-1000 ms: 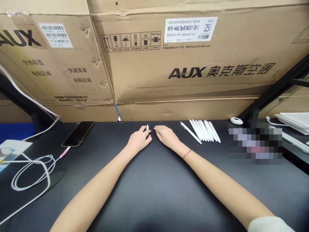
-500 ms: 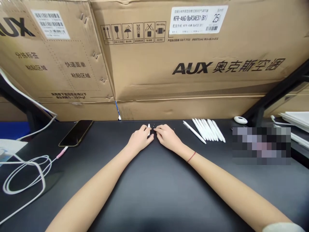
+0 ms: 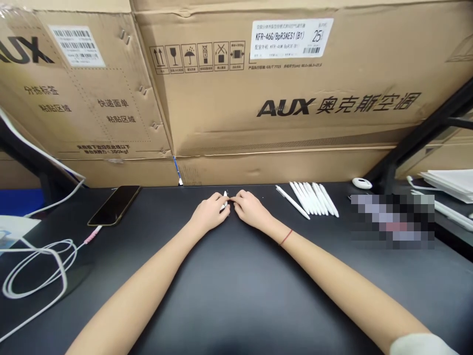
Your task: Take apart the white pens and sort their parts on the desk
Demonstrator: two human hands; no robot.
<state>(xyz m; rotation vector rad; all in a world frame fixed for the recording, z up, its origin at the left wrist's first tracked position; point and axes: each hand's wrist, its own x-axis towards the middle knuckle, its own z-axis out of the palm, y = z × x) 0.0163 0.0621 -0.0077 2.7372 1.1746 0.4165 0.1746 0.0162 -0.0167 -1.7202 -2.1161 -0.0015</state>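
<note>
Black desk with white pens: my left hand pinches one white piece; my right hand, grip unclear, sits alongside.

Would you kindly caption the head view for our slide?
Left hand at a white object, right hand alongside, on a black desk.

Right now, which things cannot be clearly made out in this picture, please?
In the head view:
- Small slender white object: full shape, hidden by the left hand.
- Whatever the right hand may hold: hidden by that hand.
- Thing under the blocky grey-and-pink patch: pixelated.
- Thin white looped cable: far end, cut off by the left edge.
</note>
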